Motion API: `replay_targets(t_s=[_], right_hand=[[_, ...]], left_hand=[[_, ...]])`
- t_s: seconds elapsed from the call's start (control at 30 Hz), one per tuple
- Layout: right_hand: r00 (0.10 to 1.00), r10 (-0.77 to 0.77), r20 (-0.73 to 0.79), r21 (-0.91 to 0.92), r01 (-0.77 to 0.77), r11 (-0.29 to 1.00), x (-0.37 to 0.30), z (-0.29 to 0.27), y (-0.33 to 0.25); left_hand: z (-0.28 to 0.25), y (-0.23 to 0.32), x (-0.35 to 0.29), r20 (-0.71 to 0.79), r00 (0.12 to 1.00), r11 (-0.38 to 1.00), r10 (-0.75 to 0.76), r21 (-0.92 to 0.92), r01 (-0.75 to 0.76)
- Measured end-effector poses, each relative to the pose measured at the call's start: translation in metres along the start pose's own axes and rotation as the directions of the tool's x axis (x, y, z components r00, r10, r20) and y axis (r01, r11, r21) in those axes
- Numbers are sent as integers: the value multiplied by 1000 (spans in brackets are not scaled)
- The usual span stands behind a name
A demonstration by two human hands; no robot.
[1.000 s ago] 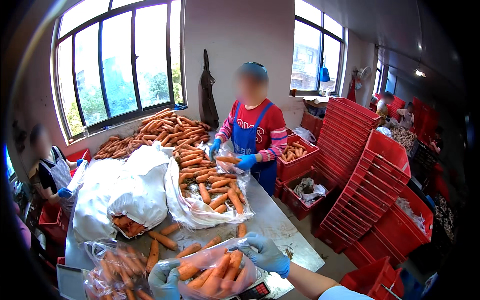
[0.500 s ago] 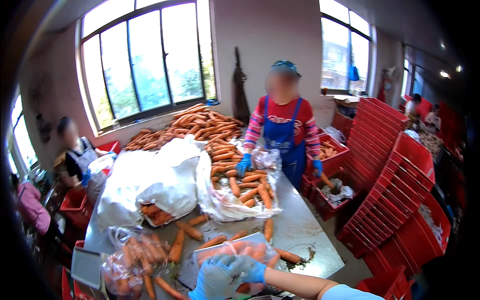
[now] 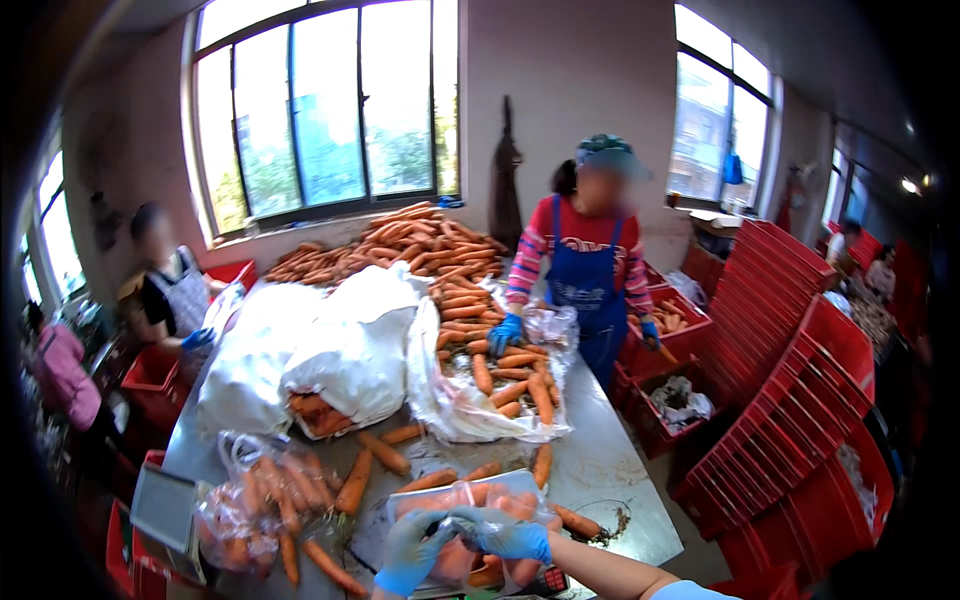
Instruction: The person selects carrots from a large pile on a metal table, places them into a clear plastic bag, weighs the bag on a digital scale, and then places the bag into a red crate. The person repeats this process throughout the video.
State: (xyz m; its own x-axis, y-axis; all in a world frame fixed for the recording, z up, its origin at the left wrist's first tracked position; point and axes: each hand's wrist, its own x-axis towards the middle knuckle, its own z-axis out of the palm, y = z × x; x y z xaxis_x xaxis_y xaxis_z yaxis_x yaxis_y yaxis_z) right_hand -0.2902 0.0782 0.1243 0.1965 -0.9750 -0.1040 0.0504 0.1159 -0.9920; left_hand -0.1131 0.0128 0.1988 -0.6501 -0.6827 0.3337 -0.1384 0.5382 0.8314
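Both my hands wear thin light-blue gloves and meet at the front of the table. My left hand (image 3: 412,550) is closed, its fingertips at the gathered plastic of a clear bag of carrots (image 3: 453,562). From the right, my right hand (image 3: 508,534) closes on the same plastic, its fingers touching or nearly touching the left ones; the exact grip is blurred. The bag lies on a flat metal weighing tray (image 3: 374,518), with carrots showing under and beyond my hands. Loose carrots (image 3: 355,484) lie around it, some with soil and roots.
Another clear bag of carrots (image 3: 262,505) lies at left. White sacks (image 3: 352,335) stand behind, one opened sack (image 3: 425,385) spilling carrots beside a large carrot pile (image 3: 410,245). Across the table a co-worker (image 3: 590,270) reaches into the carrots. Stacked red crates (image 3: 770,390) stand right.
The view has shifted slightly. My left hand has turned, so its thumb and fingers show more clearly at the plastic. The co-worker across the table has turned to the right.
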Motion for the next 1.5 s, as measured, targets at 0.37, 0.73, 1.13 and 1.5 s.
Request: replay_targets(t_s=[0.37, 0.73, 1.13, 1.5], right_hand=[[973, 230, 13, 257, -225, 940, -14, -30, -57], [725, -653, 220, -957, 289, -2, -16, -3, -97], [762, -626, 168, -982, 74, -174, -39, -10, -89], [819, -559, 130, -974, 211, 84, -16, -18, -94]], left_hand=[[12, 48, -6, -28, 893, 842, 450, 348, -414], [61, -90, 15, 328, 906, 707, -267, -572, 415], [58, -34, 42, -80, 997, 933, -13, -358, -17], [20, -59, 65, -93, 871, 844, 483, 314, -435]])
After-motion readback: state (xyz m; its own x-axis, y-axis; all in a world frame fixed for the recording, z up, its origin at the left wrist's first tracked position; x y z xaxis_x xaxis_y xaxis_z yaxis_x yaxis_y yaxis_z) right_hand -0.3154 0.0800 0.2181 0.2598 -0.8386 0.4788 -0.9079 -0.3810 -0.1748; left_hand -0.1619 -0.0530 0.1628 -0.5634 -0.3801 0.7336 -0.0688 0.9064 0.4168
